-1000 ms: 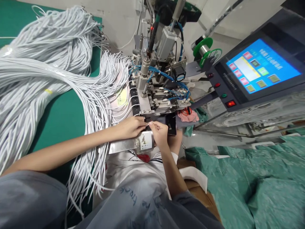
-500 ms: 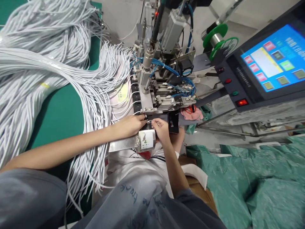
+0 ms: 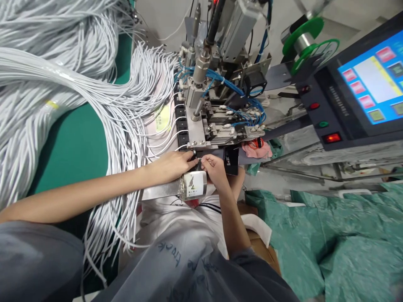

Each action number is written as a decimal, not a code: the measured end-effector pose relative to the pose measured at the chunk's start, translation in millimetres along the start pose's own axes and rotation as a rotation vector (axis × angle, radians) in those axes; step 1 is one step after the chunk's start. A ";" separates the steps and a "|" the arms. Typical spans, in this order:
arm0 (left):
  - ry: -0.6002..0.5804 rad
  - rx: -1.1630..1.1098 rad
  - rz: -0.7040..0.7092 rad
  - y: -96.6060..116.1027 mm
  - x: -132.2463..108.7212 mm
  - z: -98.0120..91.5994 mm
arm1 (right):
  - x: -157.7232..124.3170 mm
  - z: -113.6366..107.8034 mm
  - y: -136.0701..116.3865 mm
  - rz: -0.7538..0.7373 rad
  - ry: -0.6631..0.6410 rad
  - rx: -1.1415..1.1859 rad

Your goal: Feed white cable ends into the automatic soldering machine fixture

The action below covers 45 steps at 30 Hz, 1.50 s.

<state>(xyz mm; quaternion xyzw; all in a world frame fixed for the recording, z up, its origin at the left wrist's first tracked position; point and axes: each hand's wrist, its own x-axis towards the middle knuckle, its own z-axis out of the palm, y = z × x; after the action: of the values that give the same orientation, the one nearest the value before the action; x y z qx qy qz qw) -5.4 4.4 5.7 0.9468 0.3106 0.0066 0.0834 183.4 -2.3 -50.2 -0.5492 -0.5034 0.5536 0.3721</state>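
Note:
My right hand is closed in a pinch, with a small silvery piece at its fingertips. Too tiny to name surely, the piece looks like a metal cable end. Opposite it, my left hand has its fingers bent together, their tips meeting the same spot; what they hold is hidden. Both hands are just in front of the machine, above a roll-shaped holder with a white label. White cables lie beside and under my left forearm, several with ends in the machine's black slots.
Large bundles of white cable cover much of the green table. A touchscreen panel and a green wire spool stand to the right. Near my right hand are a black phone-like object and a pink cloth. Green sheeting lies lower right.
The view has shifted, so the machine, spool and screen appear farther right. Both hands stay together at the same place, with only slight finger movement.

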 end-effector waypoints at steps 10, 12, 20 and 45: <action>0.053 -0.014 0.013 -5.4 1.1 3.8 | 1.4 2.4 3.7 0.096 -0.044 0.102; 0.053 -0.019 0.009 -5.4 0.8 4.0 | 0.5 3.3 2.5 0.083 -0.013 0.094; 0.029 -0.033 -0.004 -4.1 0.1 2.3 | 5.9 4.8 0.6 0.028 0.018 0.063; -0.070 0.129 -0.162 12.7 -18.1 -20.0 | -1.3 -5.9 -3.4 -0.104 0.251 -0.147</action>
<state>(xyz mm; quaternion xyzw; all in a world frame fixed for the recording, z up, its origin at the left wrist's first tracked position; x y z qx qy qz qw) -13.8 -13.3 28.2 0.9217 0.3829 -0.0532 0.0331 188.8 -1.9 -46.0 -0.6131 -0.5197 0.4223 0.4191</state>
